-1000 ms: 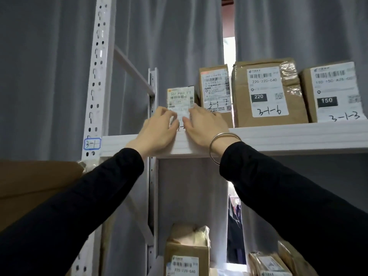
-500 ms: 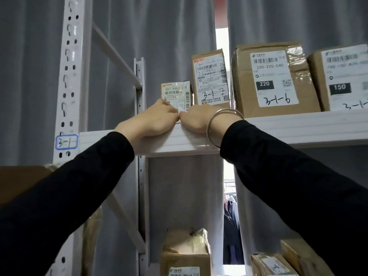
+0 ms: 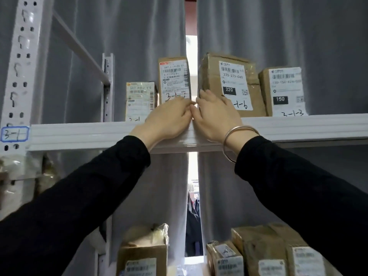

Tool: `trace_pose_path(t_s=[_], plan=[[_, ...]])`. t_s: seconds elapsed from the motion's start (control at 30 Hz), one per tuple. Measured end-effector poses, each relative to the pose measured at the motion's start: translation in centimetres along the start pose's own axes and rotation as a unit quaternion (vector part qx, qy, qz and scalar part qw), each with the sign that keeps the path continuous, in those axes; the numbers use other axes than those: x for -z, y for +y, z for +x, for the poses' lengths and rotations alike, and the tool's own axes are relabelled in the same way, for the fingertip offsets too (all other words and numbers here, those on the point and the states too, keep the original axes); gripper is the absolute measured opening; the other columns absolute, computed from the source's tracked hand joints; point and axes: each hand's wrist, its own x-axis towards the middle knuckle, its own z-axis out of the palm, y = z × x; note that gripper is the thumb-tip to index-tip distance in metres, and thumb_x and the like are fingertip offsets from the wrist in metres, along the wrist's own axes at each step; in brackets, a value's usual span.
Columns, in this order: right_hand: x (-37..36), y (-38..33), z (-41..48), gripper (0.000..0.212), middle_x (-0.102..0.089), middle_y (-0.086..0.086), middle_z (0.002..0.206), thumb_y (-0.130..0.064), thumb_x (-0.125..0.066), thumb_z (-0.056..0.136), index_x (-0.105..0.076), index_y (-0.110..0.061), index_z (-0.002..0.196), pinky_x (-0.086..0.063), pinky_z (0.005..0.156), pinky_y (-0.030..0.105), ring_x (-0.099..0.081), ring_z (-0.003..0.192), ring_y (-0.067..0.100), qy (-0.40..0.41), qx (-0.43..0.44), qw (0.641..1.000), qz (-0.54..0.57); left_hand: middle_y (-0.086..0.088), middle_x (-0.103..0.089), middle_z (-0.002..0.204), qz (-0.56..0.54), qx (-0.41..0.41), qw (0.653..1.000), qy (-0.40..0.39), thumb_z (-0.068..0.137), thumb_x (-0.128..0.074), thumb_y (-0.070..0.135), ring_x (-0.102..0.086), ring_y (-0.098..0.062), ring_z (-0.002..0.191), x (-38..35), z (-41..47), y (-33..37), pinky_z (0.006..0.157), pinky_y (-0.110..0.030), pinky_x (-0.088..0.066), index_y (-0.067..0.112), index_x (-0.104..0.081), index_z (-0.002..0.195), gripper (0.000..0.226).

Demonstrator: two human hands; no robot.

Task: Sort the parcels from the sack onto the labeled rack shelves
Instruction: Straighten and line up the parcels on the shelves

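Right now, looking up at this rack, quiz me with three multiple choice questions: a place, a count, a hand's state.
1. Where is the blue-framed 3-1 tag? A: on the left rack post. B: on the floor. C: on a door.
2. How many parcels stand on the upper shelf? A: two. B: four. C: seven.
3. What is the right hand doing? A: gripping a sack. B: hanging down. C: touching the 220 box.
Answers: A, the tag sits on the post by the shelf end; B, four labelled parcels line it; C, its straight fingers lie on the box.
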Motion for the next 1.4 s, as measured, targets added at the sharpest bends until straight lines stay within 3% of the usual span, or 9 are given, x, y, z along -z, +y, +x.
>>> trace_pose_path(t_s=[0.23,0.43,0.53,0.6,0.73,0.83,1.0,1.17,1.4], plan=[[2.9,6.2,-1.9,0.046,-0.019,0.003,0.156,-0.021,-0.033,0.099,-0.029,-0.012,0.144,-0.016,0.118,0.031,-0.018,0.144,0.017,0.037,0.114,0.979,0.166,-0.010,-0.046,0.130,-0.029,0.022,0.995,0.097,0.096,-0.038,0.020,-0.050,-0.027,0.116,-2.0,1.3,6.1,0.098,-0.041,-0.040,0.005,-0.051,0.125,0.036],[3.3,10.3,-2.4,0.045,-0.031,0.012,0.151,-0.031,-0.028,0.099,-0.048,-0.005,0.129,-0.029,0.107,0.040,-0.031,0.137,0.028,0.034,0.029,0.998,0.038,-0.009,-0.037,0.143,0.025,0.035,0.984,0.175,0.091,-0.045,0.016,-0.041,-0.026,0.127,-2.4,1.7,8.6,0.103,-0.043,-0.036,0.007,-0.049,0.129,0.039],[2.8,11.4,-2.8,0.049,-0.044,0.015,0.139,-0.034,-0.025,0.098,-0.061,-0.003,0.111,-0.036,0.098,0.042,-0.040,0.127,0.032,0.032,-0.012,0.999,0.018,-0.004,-0.042,0.141,0.084,0.010,0.988,0.129,0.092,-0.044,0.019,-0.041,-0.025,0.127,-2.7,1.8,9.9,0.102,-0.042,-0.033,0.012,-0.053,0.128,0.038],[2.7,12.0,-3.3,0.051,-0.053,0.017,0.125,-0.035,-0.023,0.098,-0.063,-0.004,0.106,-0.038,0.091,0.040,-0.048,0.117,0.034,0.003,-0.031,0.999,0.023,0.000,-0.046,0.139,0.126,0.038,0.988,0.084,0.094,-0.040,0.024,-0.039,-0.022,0.128,-3.1,2.0,10.6,0.102,-0.040,-0.029,0.016,-0.058,0.123,0.035],[2.5,12.3,-4.1,0.045,-0.063,0.019,0.107,-0.030,-0.023,0.099,-0.062,-0.008,0.095,-0.039,0.086,0.039,-0.056,0.100,0.035,-0.002,-0.012,1.000,0.013,0.000,-0.049,0.135,0.188,0.103,0.974,0.071,0.096,-0.033,0.030,-0.042,-0.023,0.123,-3.5,1.8,10.8,0.103,-0.039,-0.023,0.013,-0.063,0.117,0.040],[2.7,12.4,-3.6,0.055,-0.063,0.019,0.109,-0.039,-0.019,0.099,-0.064,-0.006,0.099,-0.038,0.085,0.038,-0.057,0.101,0.035,-0.010,-0.033,0.998,0.047,-0.006,-0.052,0.130,0.207,0.142,0.966,0.066,0.096,-0.029,0.031,-0.044,-0.026,0.118,-3.7,1.8,10.7,0.102,-0.042,-0.025,0.008,-0.064,0.110,0.044],[2.4,12.1,-2.3,0.054,-0.057,0.022,0.117,-0.041,-0.022,0.098,-0.061,-0.004,0.106,-0.040,0.077,0.037,-0.057,0.102,0.037,-0.015,-0.054,0.996,0.070,-0.003,-0.043,0.141,0.162,0.128,0.976,0.068,0.098,-0.027,0.030,-0.040,-0.025,0.125,-4.4,2.3,11.3,0.104,-0.040,-0.025,0.008,-0.061,0.117,0.045],[2.1,11.3,-1.4,0.054,-0.055,0.020,0.121,-0.041,-0.022,0.098,-0.060,-0.006,0.108,-0.034,0.074,0.036,-0.054,0.107,0.036,-0.033,-0.060,0.995,0.070,-0.007,-0.049,0.135,0.127,0.150,0.980,0.044,0.099,-0.022,0.034,-0.044,-0.030,0.121,-4.7,2.5,10.3,0.098,-0.041,-0.031,0.007,-0.066,0.108,0.052],[2.1,9.5,-0.7,0.059,-0.048,0.019,0.134,-0.045,-0.016,0.098,-0.049,-0.007,0.128,-0.039,0.094,0.041,-0.048,0.120,0.036,-0.083,-0.103,0.990,0.057,-0.014,-0.059,0.115,0.112,0.183,0.977,0.002,0.100,-0.018,0.040,-0.054,-0.032,0.102,-4.2,3.2,9.1,0.080,-0.036,-0.036,0.002,-0.062,0.097,0.058]])
